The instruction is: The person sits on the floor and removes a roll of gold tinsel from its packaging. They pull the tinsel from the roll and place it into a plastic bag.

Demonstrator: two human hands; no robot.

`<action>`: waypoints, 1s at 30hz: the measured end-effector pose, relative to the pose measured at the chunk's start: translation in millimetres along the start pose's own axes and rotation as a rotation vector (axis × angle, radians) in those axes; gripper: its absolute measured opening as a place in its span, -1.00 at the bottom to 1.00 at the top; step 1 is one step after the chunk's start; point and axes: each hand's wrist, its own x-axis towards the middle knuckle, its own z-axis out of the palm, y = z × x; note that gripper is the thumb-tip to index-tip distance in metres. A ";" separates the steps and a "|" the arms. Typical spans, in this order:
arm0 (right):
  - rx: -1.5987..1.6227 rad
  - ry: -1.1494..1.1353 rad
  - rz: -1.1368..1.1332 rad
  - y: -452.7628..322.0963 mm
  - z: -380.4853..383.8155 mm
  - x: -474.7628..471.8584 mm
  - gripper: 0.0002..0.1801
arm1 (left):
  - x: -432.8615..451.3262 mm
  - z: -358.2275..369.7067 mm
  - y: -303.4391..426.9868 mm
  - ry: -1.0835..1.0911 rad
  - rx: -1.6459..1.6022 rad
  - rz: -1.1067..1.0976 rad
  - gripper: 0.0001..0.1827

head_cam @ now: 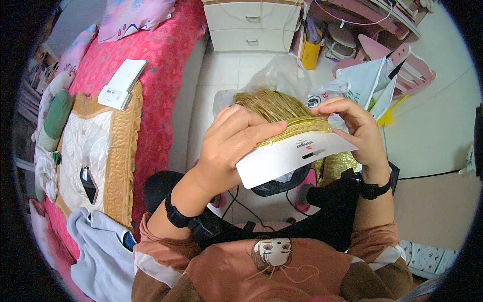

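Gold tinsel fringe with a braided gold band is held up before my chest. A white header card, printed and with a hang slot, lies along the band. My left hand grips the left part of the fringe and band, index finger stretched along the braid. At the right end, my right hand has its thumb on the card's edge and its fingertips by the top of the band. More shiny gold material shows below the card, partly hidden by my right wrist.
On the pink bed at left are a stack of white cards, a tan quilted cloth with clear plastic on it, and a pale blue garment. Plastic bags, a pink chair and drawers stand ahead.
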 end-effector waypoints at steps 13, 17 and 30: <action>0.021 -0.077 0.144 -6.6 6.3 0.6 -0.59 | -0.2 1.5 2.7 -0.075 0.022 0.076 -0.57; 0.011 -0.081 0.144 -5.4 3.7 0.2 -0.61 | -0.5 1.2 3.4 -0.071 0.005 0.062 -0.55; 0.203 0.051 0.223 -11.6 1.5 -2.0 -0.65 | 0.6 0.1 1.7 -0.006 0.018 0.089 -0.64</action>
